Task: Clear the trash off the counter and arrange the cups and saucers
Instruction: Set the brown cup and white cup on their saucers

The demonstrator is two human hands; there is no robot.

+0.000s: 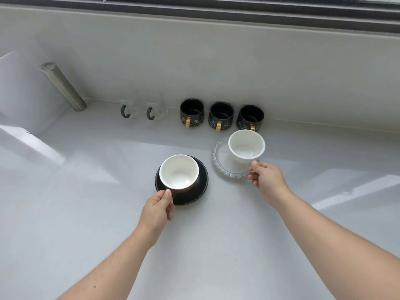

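Brown cup [179,173] — white inside, left hand [159,207] grips | white cup [246,147] — right hand [267,180] grips

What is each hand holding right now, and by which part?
Left hand: brown cup by its handle. Right hand: white cup by its handle.

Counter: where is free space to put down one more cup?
Bare counter lies left of the black saucer and right of the clear saucer. Crowded: the back wall row, glass mugs to black cups.
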